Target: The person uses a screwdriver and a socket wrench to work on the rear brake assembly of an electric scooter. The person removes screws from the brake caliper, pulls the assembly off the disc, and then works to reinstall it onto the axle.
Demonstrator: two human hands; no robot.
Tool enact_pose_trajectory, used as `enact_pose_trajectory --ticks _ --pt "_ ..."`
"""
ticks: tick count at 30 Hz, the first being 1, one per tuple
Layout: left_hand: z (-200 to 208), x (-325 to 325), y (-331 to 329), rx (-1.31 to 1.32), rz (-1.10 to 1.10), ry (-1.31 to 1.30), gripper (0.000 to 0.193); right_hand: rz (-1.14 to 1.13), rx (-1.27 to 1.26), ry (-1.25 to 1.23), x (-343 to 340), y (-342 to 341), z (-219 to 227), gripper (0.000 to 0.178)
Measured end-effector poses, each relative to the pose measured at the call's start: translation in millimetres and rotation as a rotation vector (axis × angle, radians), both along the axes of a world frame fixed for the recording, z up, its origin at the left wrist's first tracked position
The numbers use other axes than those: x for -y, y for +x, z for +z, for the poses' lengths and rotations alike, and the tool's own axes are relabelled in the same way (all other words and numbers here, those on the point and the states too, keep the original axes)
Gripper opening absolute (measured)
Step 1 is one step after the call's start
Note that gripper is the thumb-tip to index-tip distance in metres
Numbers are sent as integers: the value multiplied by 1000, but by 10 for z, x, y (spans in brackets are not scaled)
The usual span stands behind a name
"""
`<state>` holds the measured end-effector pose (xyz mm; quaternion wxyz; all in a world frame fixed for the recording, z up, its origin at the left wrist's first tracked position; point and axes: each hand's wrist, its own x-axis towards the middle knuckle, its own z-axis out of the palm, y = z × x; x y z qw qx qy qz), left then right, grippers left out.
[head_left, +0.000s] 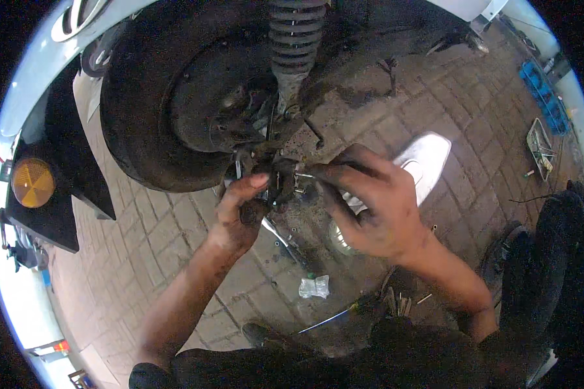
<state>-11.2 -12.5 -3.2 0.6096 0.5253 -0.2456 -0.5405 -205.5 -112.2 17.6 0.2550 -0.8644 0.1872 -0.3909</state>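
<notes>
A black scooter rear wheel (143, 123) fills the upper left, with a coiled shock spring (296, 32) rising beside it. Below the hub hangs a dark greasy metal part (280, 180). My left hand (240, 211) is closed around its lower left side. My right hand (370, 201), smeared with grease, reaches in from the right with fingertips pinched on a small metal piece at that part. Exactly what the fingertips hold is hidden by grime.
Brick paving (474, 110) lies all around. A white panel (428, 159) rests behind my right hand. Tools and a crumpled wrapper (314, 286) lie on the ground below. An orange reflector (32, 183) is on the left. A blue crate (544, 97) stands far right.
</notes>
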Motion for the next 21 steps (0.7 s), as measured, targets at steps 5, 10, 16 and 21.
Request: enact_pose_trajectory --ticks 5,10,16,21 --pt "77 7 26 -80 -19 -40 54 24 -117 575 168 -3 8 23" --pt "-34 -26 123 -7 -96 1 53 108 -104 -11 137 21 -18 15" --pt "-61 -40 95 17 -46 5 55 151 -160 318 151 94 4 13" --pt "-34 -33 111 28 -78 12 55 74 -203 982 187 173 121 27"
